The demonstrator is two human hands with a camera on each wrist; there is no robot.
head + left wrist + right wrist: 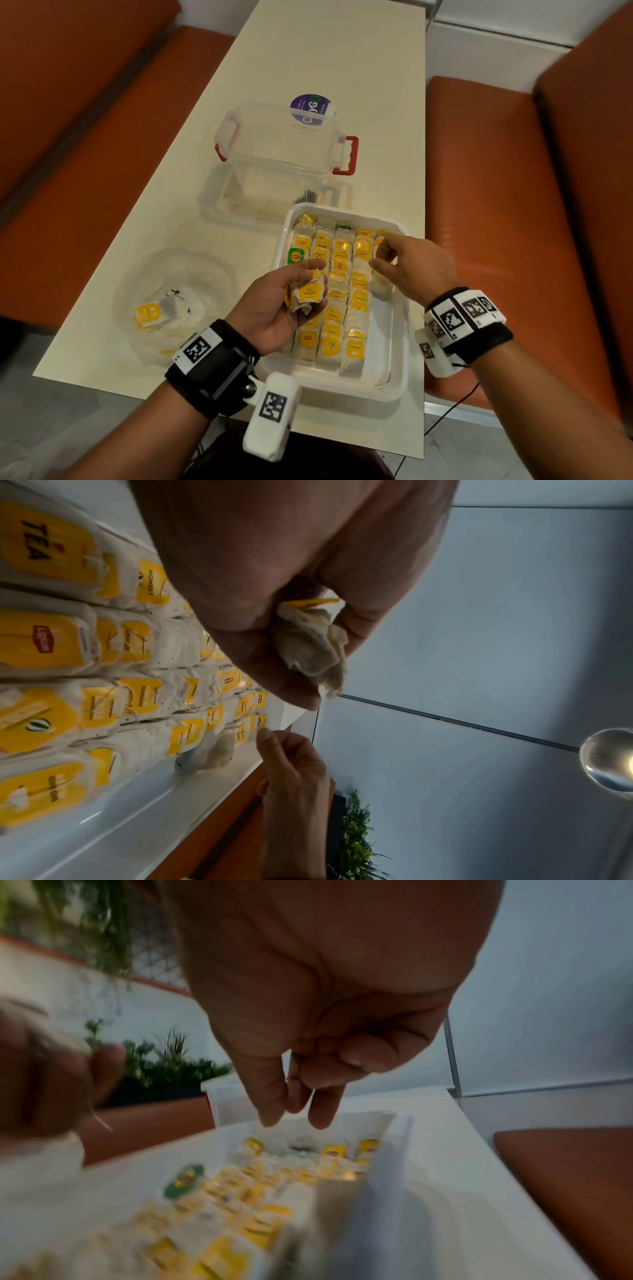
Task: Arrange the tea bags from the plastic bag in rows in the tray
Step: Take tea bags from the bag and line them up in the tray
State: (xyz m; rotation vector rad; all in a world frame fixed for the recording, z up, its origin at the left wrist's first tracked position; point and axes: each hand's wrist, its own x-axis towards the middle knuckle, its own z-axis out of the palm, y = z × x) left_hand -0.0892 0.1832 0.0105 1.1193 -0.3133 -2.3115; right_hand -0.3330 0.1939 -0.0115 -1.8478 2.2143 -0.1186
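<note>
Four full rows already laid in the white tray (pixel 400 383), a fifth begun along its right side. Left hand (pixel 274 308) raised over the tray, fingers curled round a small bunch of tea bags (pixel 306 293); right hand (pixel 411 263) just above the short row, fingers loosely bent, apparently holding nothing. Judged mid-placement: next, pinch one bag from the bunch and set it below the last in the right row. Plastic bag (pixel 171 291) with one tea bag left, seen only from the head; crumpled paper in the left grip clearest from the left wrist; right wrist blurred.
</note>
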